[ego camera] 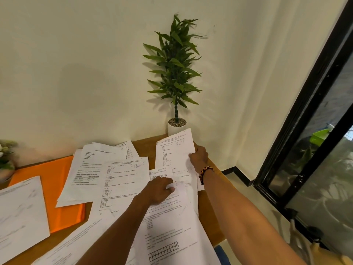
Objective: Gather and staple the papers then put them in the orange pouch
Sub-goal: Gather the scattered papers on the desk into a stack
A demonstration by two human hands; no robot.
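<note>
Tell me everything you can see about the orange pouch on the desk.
The orange pouch lies flat on the wooden desk at the left, a thin, smooth, bright orange sleeve that looks like plastic. Printed sheets cover its near-left corner and its right side, so only the middle shows. Neither hand touches it. Whether it is open cannot be told.

A single head-worn wide-angle view looks forward and down from just above the person's arms, close over the wooden table [205, 205]. It faces the wall corner at 12 o'clock, the window [313, 150] at 3 o'clock.
</note>
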